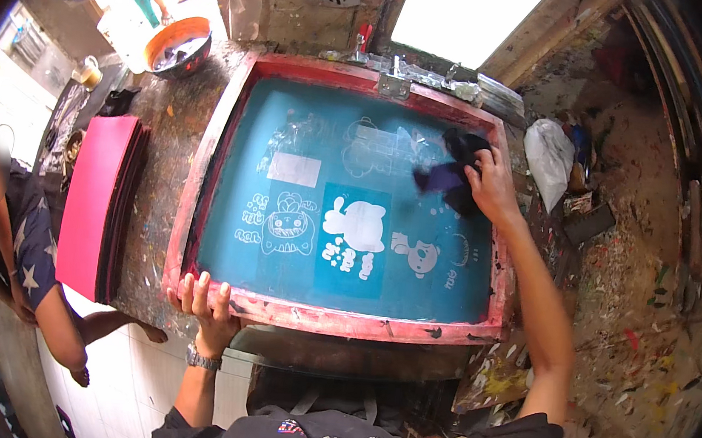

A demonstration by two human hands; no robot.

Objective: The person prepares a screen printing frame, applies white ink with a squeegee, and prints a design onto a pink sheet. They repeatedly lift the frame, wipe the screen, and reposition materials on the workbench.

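A screen-printing frame (332,320) with reddish-pink wooden sides lies in front of me. Its teal mesh (293,277) carries pale cartoon figures and lettering. My left hand (209,311), with a watch at the wrist, curls its fingers over the frame's near left edge. In my right hand (493,187) is a bunched black and dark purple cloth (450,174), pressed on the mesh near the far right corner. The cloth partly hides my right fingertips. Metal hinge clamps (394,87) sit at the frame's far side.
Pink sheets (96,201) are stacked left of the frame. Beyond them stand an orange bowl (179,40) and a clear bottle (245,7). A white plastic bag (547,158) lies to the right. At far left, another person (27,245) sits beside the paint-stained table (166,148).
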